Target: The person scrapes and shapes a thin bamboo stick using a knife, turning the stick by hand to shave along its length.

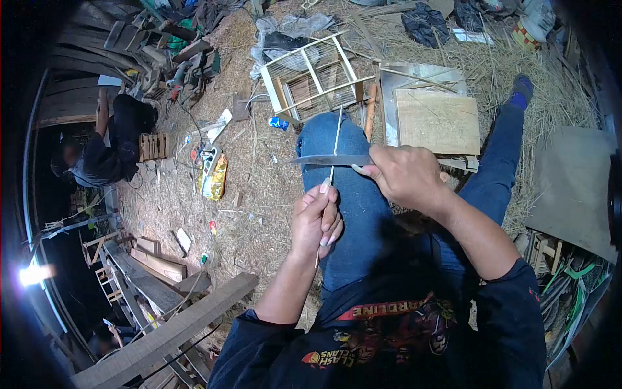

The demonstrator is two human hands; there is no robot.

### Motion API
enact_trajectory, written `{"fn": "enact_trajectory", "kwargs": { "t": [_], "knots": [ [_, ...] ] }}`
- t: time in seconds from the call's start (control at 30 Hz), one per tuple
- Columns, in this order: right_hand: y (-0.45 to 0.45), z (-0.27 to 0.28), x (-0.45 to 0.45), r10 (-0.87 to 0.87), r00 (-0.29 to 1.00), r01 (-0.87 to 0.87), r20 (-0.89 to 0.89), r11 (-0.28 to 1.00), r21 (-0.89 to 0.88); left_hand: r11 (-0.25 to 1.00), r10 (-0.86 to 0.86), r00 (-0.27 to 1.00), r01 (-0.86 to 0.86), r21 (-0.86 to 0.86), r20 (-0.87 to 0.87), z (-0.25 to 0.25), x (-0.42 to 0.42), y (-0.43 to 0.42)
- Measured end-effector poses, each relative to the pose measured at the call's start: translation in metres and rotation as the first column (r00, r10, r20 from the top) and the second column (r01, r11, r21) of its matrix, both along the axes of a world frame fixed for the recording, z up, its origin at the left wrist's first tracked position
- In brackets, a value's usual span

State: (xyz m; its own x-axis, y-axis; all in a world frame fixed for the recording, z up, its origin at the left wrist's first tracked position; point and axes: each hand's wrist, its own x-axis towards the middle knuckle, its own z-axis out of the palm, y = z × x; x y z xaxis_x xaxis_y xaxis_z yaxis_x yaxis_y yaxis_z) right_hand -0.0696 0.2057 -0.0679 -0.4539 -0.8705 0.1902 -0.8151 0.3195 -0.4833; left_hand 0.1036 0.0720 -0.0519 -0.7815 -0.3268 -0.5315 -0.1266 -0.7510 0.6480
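Note:
My left hand [315,219] is closed around a thin bamboo stick [338,129], which runs up over my bent knee in jeans. In my right hand [407,174] is a knife [317,159]; its long blade points left and lies across the stick just above my left fingertips. The knife's handle is hidden in my fist. Beyond the knee stands a small wooden cage [315,74] with thin bars and a pale frame.
A square wooden board [437,121] lies right of the cage. A blue can [278,123] and a yellow packet [213,176] sit on the shaving-covered floor. A wooden beam [165,334] crosses at lower left. Another person [97,152] sits at the left.

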Motion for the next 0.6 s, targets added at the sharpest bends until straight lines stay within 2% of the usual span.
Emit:
{"fn": "enact_trajectory", "kwargs": {
  "t": [0.27,0.37,0.43,0.5,0.57,0.6],
  "knots": [
    [-0.005,-0.002,-0.015,-0.005,1.000,0.005,-0.005,1.000,0.002,1.000,0.019,1.000,-0.019,-0.006,0.011,0.001,0.000,0.001],
    [-0.008,-0.001,-0.012,0.047,0.998,-0.046,-0.035,0.999,0.022,1.000,0.015,1.000,-0.015,0.000,0.004,0.000,-0.001,0.003],
    [-0.014,-0.006,-0.028,-0.044,0.997,0.051,-0.066,0.992,0.112,1.000,0.026,1.000,-0.026,0.001,0.000,0.000,0.001,0.003],
    [-0.014,-0.009,-0.037,-0.082,0.989,0.088,-0.123,0.995,0.044,1.000,0.015,1.000,-0.015,-0.012,0.010,0.000,0.001,0.001],
    [-0.019,-0.002,-0.030,-0.022,1.000,0.019,0.010,0.975,0.220,1.000,0.013,1.000,-0.012,-0.015,0.013,0.003,-0.001,0.002],
    [-0.018,0.002,-0.025,0.052,0.998,-0.044,-0.028,0.973,0.226,1.000,0.015,1.000,-0.015,-0.017,0.021,0.003,-0.001,0.003]
  ]
}}
